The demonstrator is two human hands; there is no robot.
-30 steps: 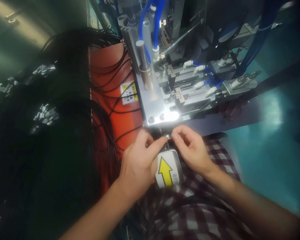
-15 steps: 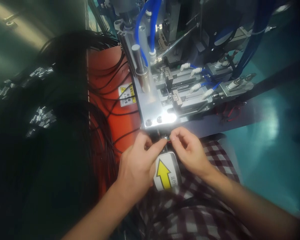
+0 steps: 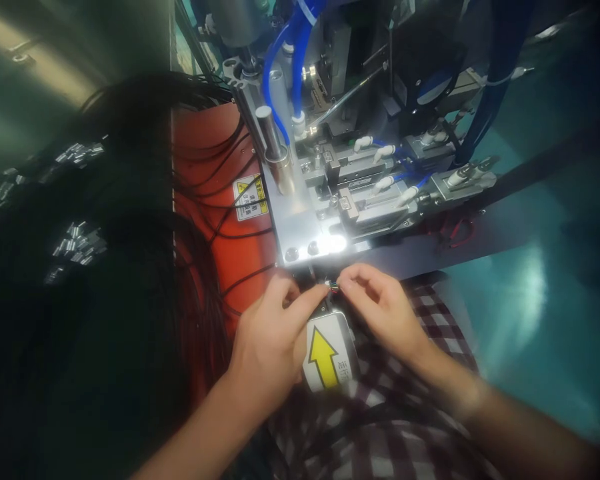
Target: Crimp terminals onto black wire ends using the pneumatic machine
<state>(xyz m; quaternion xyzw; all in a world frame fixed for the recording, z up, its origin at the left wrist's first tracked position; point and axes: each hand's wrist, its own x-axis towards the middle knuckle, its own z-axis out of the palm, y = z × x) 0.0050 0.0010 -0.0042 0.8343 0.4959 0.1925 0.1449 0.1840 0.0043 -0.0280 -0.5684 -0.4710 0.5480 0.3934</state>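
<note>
My left hand point(image 3: 267, 340) and my right hand point(image 3: 383, 308) meet fingertip to fingertip just below the front edge of a metal machine plate point(image 3: 300, 230). Both are closed in a pinch on the thin coloured wire ends of a black cable point(image 3: 333, 287). The wire tips are tiny and partly hidden by my fingers. Right under my hands sits a white plate with a yellow arrow point(image 3: 325, 357) pointing up toward the machine.
A machine with blue air hoses point(image 3: 283, 67), a steel cylinder point(image 3: 273, 150) and clamps point(image 3: 375, 193) fills the top centre. An orange panel point(image 3: 215, 200) with a warning label carries many black cables point(image 3: 130, 220) with metal ends at the left. Checked cloth point(image 3: 405, 427) lies below.
The view has shifted slightly, so the machine and hands sit a little lower and further left in frame. Both hands keep the same pinch on the wire ends.
</note>
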